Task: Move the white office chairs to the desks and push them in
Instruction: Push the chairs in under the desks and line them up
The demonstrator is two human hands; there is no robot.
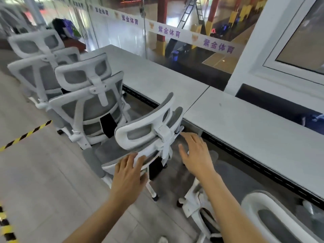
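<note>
A white office chair (149, 132) with grey mesh stands right in front of me, tilted toward the long white desk (245, 123). My left hand (129, 172) rests on the top edge of its backrest, fingers curled over the frame. My right hand (196, 153) hovers just right of the chair's back, fingers spread and holding nothing. Two more white chairs stand along the desk to the left, the nearer chair (91, 102) and the farther chair (38, 67). Another chair (273, 218) sits at the bottom right, pushed against the desk.
A glass wall with a white banner of purple characters (168, 31) runs behind the desk. Yellow-black tape (26, 135) crosses the light wood floor on the left. A white window frame (280, 71) stands at the right.
</note>
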